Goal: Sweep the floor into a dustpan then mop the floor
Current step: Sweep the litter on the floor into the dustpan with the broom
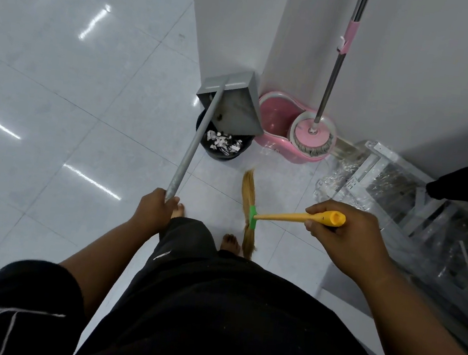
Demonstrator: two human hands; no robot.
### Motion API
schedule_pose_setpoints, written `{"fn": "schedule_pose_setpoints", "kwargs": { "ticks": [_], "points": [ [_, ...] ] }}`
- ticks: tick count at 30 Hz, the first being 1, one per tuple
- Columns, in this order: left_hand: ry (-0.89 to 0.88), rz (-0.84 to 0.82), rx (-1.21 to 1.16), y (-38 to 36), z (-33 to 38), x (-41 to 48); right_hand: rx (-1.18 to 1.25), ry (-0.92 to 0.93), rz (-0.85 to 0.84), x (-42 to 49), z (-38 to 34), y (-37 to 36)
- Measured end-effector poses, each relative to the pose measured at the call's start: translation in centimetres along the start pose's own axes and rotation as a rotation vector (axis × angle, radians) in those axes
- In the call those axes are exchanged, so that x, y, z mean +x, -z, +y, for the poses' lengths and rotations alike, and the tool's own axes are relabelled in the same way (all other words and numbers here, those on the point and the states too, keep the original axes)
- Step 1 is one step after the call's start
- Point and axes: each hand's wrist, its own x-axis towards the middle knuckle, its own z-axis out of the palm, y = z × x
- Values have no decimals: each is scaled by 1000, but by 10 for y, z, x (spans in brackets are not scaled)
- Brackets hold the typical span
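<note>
Dustpan (233,105) over bin (215,156), L hand (153,211); broom (281,215), R hand (349,240).

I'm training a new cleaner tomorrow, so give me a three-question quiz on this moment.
1. True or false: the dustpan is tipped over the black bin.
2. Which hand holds the yellow broom? A) left B) right C) neither
3. Fill in: the mop stands in the pink ____.
Key: 1 true; 2 B, the right hand; 3 bucket.
</note>
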Motion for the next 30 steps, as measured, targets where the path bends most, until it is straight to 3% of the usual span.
{"fn": "schedule_pose_setpoints", "kwargs": {
  "ticks": [16, 30],
  "points": [
    [-48, 33, 99, 5, -26, -11, 14, 4, 4, 3, 2, -1],
    [-17, 56, -123, 10, -18, -42, 1, 45, -36, 6, -2, -5]
  ]
}}
